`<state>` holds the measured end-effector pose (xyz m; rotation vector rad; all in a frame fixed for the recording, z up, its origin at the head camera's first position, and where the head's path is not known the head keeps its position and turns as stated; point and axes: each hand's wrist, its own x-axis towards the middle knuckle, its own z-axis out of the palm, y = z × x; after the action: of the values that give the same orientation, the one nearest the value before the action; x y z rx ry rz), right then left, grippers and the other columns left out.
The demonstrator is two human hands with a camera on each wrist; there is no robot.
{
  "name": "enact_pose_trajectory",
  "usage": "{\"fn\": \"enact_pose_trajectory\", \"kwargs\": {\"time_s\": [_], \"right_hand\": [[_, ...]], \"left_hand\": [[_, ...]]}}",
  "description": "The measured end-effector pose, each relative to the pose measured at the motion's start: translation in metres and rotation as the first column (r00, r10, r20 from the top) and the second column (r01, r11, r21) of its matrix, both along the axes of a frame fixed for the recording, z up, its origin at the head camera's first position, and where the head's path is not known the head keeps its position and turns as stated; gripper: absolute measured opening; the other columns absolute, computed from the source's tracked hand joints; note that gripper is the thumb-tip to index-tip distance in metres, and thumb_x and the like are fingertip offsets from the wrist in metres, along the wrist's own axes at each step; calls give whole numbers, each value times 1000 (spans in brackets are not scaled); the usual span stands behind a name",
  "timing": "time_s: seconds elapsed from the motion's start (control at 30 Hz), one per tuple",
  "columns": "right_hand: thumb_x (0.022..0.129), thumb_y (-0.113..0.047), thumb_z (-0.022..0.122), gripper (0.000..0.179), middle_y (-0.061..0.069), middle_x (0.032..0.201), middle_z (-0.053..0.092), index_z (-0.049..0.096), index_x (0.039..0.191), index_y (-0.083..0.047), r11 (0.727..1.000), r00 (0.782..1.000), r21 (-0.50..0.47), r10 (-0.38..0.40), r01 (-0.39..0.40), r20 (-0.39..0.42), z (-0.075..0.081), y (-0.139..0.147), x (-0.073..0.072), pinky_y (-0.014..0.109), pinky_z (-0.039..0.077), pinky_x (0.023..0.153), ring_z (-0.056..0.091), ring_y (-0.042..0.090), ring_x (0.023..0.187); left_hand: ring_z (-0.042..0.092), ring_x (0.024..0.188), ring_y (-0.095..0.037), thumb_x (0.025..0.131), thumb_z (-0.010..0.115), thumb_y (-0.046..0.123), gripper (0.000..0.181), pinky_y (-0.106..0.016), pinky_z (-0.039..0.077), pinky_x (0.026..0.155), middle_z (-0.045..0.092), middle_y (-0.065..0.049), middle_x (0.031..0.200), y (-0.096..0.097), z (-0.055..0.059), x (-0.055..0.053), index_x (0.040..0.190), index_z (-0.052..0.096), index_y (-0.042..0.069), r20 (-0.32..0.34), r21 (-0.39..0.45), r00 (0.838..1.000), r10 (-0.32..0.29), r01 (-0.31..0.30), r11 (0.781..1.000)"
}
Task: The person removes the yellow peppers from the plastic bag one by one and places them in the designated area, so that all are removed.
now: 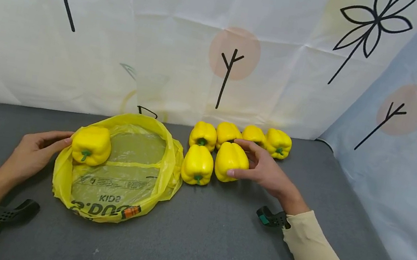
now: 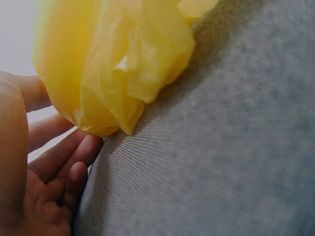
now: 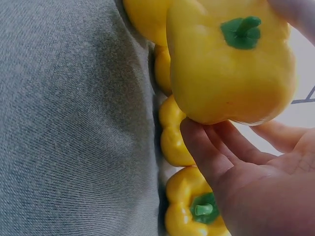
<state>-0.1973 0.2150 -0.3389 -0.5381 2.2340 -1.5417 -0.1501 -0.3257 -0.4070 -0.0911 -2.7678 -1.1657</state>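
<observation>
My right hand grips a yellow bell pepper, thumb on its near side and fingers at its far side. In the right wrist view, that pepper's green stem faces the camera. My left hand holds the left rim of a yellow plastic bag, which lies on the table with its mouth wide. Just inside that rim sits another yellow bell pepper, stem toward me. Fingers reach behind the bunched bag in the left wrist view, so their tips are partly hidden.
Touching or near the bag's right side is a bell pepper. Behind it, a row of several peppers runs rightward, ending in one near the back edge. A patterned cloth hangs behind the grey table.
</observation>
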Motion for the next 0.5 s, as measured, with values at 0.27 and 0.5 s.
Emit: {"fn": "enact_pose_trajectory", "kwargs": {"time_s": [0.27,0.5], "right_hand": [[87,-16,82,90,14,156,35,28,158,-5,1000,1000,25,5,-5,-4,-2,0,-1,44,48,103,44,33,139],[87,-15,82,90,15,156,36,28,158,-4,999,1000,25,21,-21,18,-5,-2,-1,43,49,102,43,33,139]], "left_hand": [[38,103,21,106,55,37,50,-9,36,76,60,-3,131,0,0,0,144,57,3,0,-7,1000,6,-6,1000],[38,103,21,107,55,36,50,-8,35,76,60,1,130,0,0,0,144,57,3,0,-4,1000,1,-1,1000]]}}
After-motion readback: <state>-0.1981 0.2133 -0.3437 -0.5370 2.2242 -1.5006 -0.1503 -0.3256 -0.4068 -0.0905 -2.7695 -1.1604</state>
